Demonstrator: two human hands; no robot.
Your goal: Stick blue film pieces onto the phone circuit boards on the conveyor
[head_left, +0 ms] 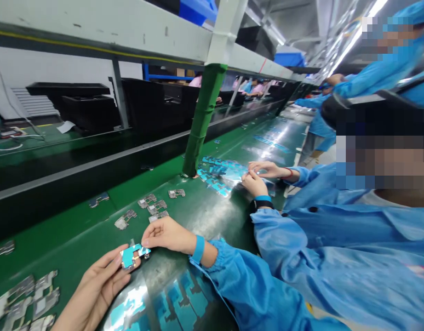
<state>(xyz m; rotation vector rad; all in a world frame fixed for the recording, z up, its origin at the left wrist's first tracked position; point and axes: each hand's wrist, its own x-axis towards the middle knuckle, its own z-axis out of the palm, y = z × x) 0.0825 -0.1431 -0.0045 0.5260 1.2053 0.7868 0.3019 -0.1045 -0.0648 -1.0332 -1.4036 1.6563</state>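
My left hand (103, 285) holds a small metal phone part (129, 256) with a bright blue film on its face, gripped between thumb and fingers. At the part's right end, my right hand (169, 235) pinches with thumb and forefinger, touching the edge of the blue film. A blue band circles my right wrist. Below my hands lies a clear sheet (184, 299) bearing several blue film pieces. Bare metal parts (157, 207) rest on the green bench just beyond my right hand. More of them (42, 294) are grouped left of my left hand.
A green-wrapped post (205, 119) rises from the bench ahead. On the right a co-worker in a blue smock (318, 239) works close by, both hands (256, 177) over sheets of blue film (215, 174). Black bins (160, 101) stand behind the dark rail (94, 163).
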